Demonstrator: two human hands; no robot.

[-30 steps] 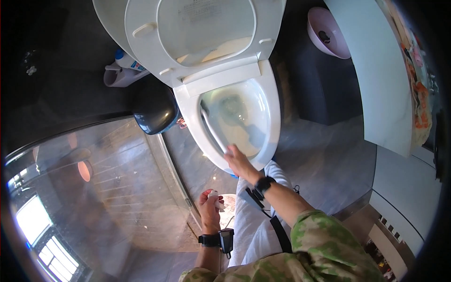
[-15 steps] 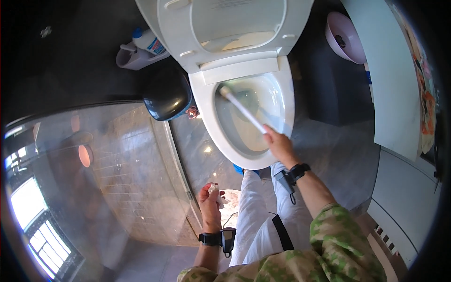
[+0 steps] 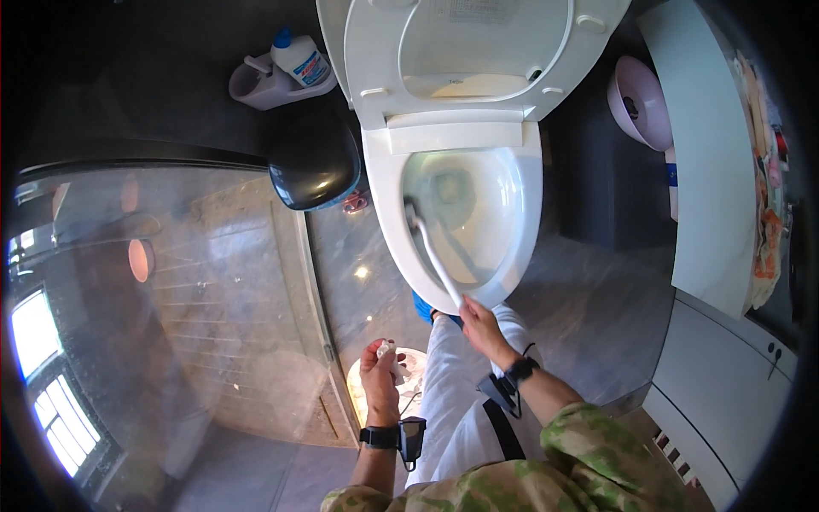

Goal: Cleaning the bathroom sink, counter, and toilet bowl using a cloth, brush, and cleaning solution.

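My right hand (image 3: 485, 331) is closed round the handle of a white toilet brush (image 3: 437, 260) at the front rim of the toilet (image 3: 390, 224). The brush slants away and to the left, its head against the left inner wall of the bowl. Lid and seat (image 3: 375, 51) are both raised. My left hand (image 3: 380, 375) is held low to the left, away from the toilet, closed on a crumpled white tissue (image 3: 388, 352).
Left of the toilet stands a black bin (image 3: 316, 166); behind it, a white holder (image 3: 260, 90) carries a white bottle with a blue cap (image 3: 299, 60). A pink basin (image 3: 644, 102) is at the right, beside a pale cabinet (image 3: 695, 171). A glass panel (image 3: 213, 299) spans the left.
The brush has come nearer to me, its head shifting from the back left of the bowl to the left wall. My right hand has moved left and closer. My left hand still holds the tissue.
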